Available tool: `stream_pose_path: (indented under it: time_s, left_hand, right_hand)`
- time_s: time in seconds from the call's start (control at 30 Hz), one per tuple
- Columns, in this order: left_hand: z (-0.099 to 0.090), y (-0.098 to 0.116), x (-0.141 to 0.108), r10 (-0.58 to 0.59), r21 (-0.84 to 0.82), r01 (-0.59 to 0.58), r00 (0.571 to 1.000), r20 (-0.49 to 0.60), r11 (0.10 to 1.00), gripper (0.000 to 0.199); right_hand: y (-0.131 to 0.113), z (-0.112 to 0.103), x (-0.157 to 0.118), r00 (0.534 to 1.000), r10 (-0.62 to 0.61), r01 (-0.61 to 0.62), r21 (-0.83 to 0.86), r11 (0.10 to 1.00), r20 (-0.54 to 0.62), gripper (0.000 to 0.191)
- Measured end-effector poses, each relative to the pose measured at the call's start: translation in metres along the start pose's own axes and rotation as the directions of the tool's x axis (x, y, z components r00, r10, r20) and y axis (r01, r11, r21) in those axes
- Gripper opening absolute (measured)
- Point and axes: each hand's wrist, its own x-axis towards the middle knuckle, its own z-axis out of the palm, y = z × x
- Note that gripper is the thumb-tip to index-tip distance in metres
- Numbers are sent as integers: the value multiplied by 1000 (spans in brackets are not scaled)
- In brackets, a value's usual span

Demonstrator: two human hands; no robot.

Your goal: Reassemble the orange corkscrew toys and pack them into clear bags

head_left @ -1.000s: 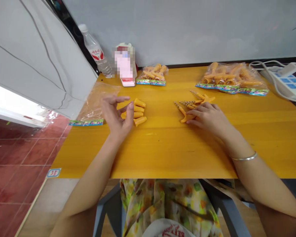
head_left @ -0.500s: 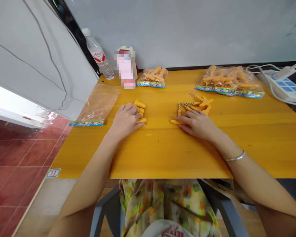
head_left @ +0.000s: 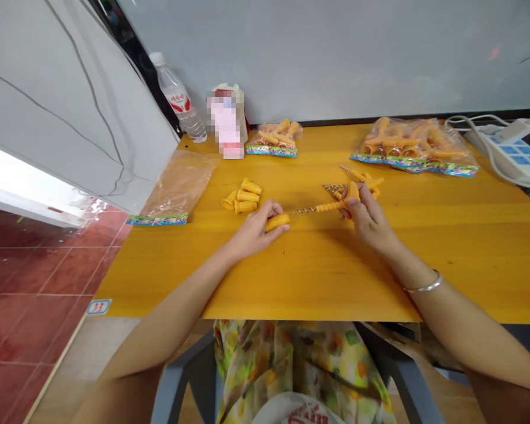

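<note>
Gripping an orange-handled spiral metal rod (head_left: 322, 207) in closed fingers, the right hand (head_left: 366, 215) had lifted it off the yellow wooden table (head_left: 424, 277), no longer lying flat; the left hand (head_left: 254, 232) curled around an orange plastic cap (head_left: 277, 222), just apart from the rod's tip. Loose caps (head_left: 245, 199) lay nearby, beside more rods (head_left: 357, 176).

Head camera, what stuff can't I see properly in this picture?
All in the head view:
Pink box: its front is blurred out.
Orange cap: one end is hidden by the left hand.
Orange corkscrew piece: its grip is partly hidden by the right hand.
Power strip: cut off by the right edge.
</note>
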Motion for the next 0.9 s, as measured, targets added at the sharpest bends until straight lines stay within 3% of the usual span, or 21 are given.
stream_pose_path:
  time_s: [0.1,0.27,0.47,0.57,0.67,0.8,0.9]
  left_hand:
    - [3,-2,0,-13,-43,13,1000,-3,999,25]
    - [2,3,1,59,-39,-57,997,45,998,24]
    - [2,9,0,43,-53,-41,998,36,998,27]
    - [6,12,-1,95,-53,-92,994,56,994,27]
    - [9,13,-3,155,-31,-154,987,51,988,25]
    - [9,10,-2,131,-36,-130,991,34,991,22]
    - [6,8,-1,84,-54,-83,996,5,995,21]
  right_hand:
    - [-4,3,-1,999,-2,5,-65,998,53,27]
    - [-15,8,-3,991,27,4,-226,974,133,37]
    - [-13,16,-9,990,-1,25,-163,986,144,30]
    - [-14,23,-13,969,-2,32,-120,992,246,29]
    - [-19,31,-16,940,61,-68,10,998,335,28]
    - [-23,33,-15,892,163,-227,106,968,423,36]
    - [-21,21,-10,950,59,-19,-131,991,307,47]
